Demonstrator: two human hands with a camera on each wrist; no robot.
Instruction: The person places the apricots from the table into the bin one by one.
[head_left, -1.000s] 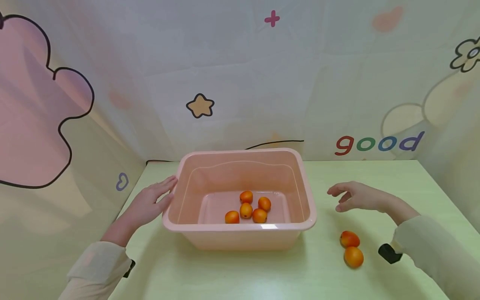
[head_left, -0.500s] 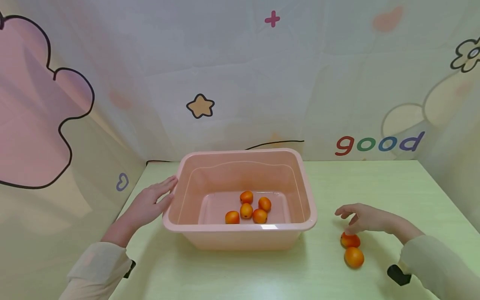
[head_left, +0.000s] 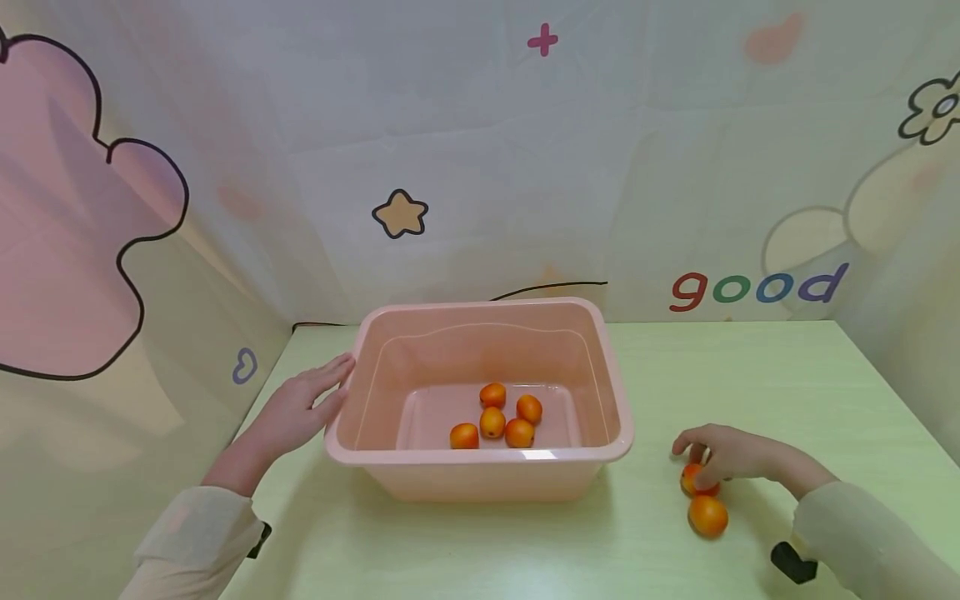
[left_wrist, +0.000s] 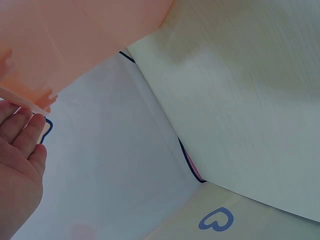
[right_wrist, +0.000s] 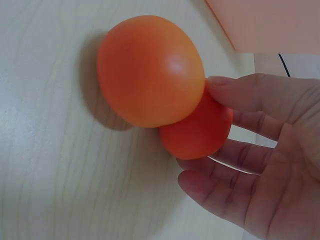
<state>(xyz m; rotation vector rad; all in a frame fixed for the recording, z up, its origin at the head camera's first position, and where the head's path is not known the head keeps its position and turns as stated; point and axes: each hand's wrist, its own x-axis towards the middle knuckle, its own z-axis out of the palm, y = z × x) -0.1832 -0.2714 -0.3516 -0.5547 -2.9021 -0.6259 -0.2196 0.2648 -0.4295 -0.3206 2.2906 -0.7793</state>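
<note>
My right hand [head_left: 738, 454] is over the farther of two smooth orange-red fruits on the table, right of the tub. In the right wrist view its thumb lies on one side of this redder fruit [right_wrist: 197, 130] and the fingers curl round the other, pinching it. The second, more orange fruit [head_left: 708, 517] touches it on the near side. My left hand [head_left: 300, 408] rests with straight fingers on the left rim of a pink plastic tub [head_left: 480, 477]; in the left wrist view the fingertips [left_wrist: 37, 122] meet the rim. The fruits' exact kind cannot be told.
Several similar orange fruits [head_left: 492, 422] lie on the tub's floor. The tub stands on a pale wood-grain table [head_left: 750, 358], near its back edge. A printed cloth [head_left: 480, 150] hangs behind and at the sides.
My right hand has moved down and nearer, from above the table to the farther loose fruit, and its fingers have closed round it. The left hand stays at the tub's rim.
</note>
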